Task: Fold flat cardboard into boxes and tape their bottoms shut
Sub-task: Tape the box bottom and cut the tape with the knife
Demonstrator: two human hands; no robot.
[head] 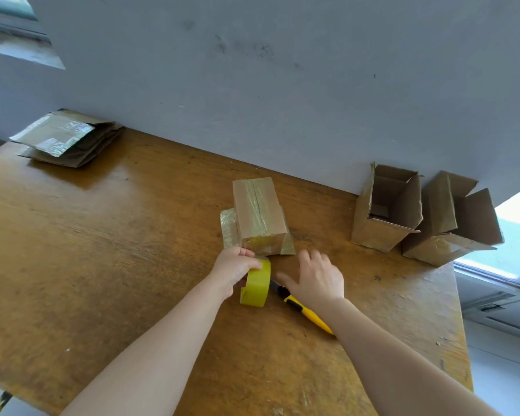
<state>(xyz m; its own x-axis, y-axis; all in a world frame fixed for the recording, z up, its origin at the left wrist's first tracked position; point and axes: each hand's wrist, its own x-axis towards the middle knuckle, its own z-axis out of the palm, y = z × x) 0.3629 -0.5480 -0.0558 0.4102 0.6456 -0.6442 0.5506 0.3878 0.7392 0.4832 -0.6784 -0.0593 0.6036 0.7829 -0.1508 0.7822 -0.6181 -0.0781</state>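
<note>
- left hand (234, 269) grips the yellow tape roll (255, 283), just before the taped box (258, 216);
- right hand (315, 279), fingers spread and holding nothing, hovers over the yellow utility knife (305, 313) on the wooden table (102, 235)

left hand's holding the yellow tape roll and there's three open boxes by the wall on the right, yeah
Not three: the head view shows two open boxes by the wall on the right. The left hand does hold the yellow tape roll.
</note>
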